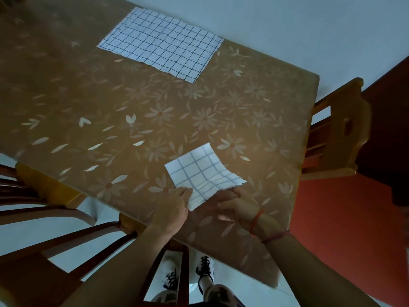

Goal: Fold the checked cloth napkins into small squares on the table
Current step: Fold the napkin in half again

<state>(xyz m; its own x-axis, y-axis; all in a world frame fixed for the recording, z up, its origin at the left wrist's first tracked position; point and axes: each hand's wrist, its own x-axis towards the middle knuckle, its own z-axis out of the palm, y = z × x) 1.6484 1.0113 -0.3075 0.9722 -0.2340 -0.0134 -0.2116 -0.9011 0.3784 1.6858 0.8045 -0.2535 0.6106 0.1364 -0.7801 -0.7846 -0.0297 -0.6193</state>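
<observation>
Small folded white cloth napkin with faint blue checks (202, 173): roughly square, near edge of brown floral-covered table (155, 111). Its near side is pinched by the left hand (174, 209) and the right hand (238, 207), and its far and right corners curl up off the surface. Large white cloth napkin with dark grid checks (161, 45): unfolded rectangle, lying flat, slightly wrinkled, at far side of table, well apart from the small one.

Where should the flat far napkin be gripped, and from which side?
Pinch the far napkin at its two near corners, coming from the person's side: it lies flat and spread, that edge nearest. The left hand and right hand hold the small napkin.
</observation>
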